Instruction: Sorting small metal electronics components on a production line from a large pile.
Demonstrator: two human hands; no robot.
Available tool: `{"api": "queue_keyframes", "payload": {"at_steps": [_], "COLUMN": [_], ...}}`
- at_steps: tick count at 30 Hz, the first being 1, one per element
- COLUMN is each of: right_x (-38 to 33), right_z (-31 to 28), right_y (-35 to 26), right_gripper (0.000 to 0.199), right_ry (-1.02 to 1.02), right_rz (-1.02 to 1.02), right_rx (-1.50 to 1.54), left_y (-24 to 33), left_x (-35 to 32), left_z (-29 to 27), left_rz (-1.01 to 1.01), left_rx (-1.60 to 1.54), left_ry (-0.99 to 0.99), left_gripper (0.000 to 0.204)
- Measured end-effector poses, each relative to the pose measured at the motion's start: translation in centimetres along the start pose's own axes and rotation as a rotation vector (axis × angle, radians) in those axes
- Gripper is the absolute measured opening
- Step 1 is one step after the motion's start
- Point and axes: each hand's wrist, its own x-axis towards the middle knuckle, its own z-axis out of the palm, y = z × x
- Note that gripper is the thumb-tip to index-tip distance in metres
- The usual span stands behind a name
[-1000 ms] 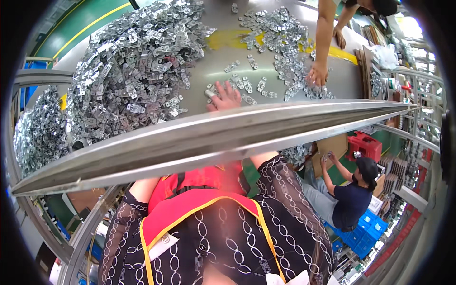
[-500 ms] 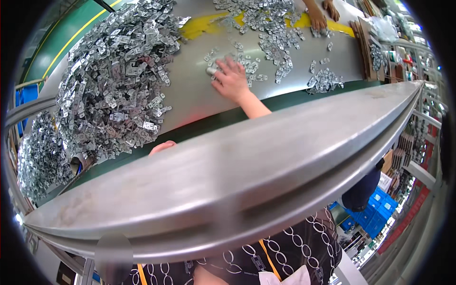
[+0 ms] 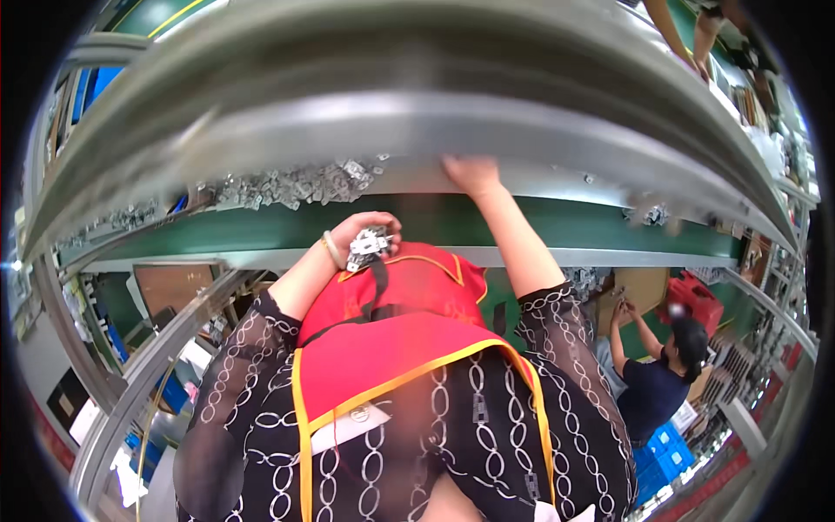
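In front of the red apron (image 3: 391, 348), my left hand (image 3: 355, 228) is closed around a bunch of small flat metal plates (image 3: 369, 247) with holes, cupped palm up. My right hand (image 3: 474, 176) reaches forward over the metal work table (image 3: 417, 181). A blurred steel beam hides most of its fingers, so what they touch cannot be seen. To the left of that hand, the near side of a heap of metal plates (image 3: 296, 184) shows below the beam.
The broad steel beam (image 3: 417, 113) crosses above the table, between my view and the heap. Another person (image 3: 657, 383) works at the right beside blue crates (image 3: 665, 448). At the upper right, another worker's arms (image 3: 703, 39) show. A metal frame rail (image 3: 174, 339) runs along the left.
The view has tilted down toward my body, and the beam now covers most of the table. My left hand, mostly hidden before, shows with plates in it. My right hand's spread fingers are now hidden.
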Motion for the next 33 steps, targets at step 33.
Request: {"api": "queue_keyframes", "payload": {"at_steps": [33], "right_x": [-0.9], "right_z": [-2.8], "right_y": [-2.9], "right_gripper": [0.024], "right_ry": [0.286], "right_rz": [0.266], "right_rx": [-0.313], "left_y": [0.1], "left_x": [-3.2], "left_z": [0.3], "left_rz": [0.142], "left_rx": [-0.001], "left_ry": [-0.240], "left_gripper": [0.032]}}
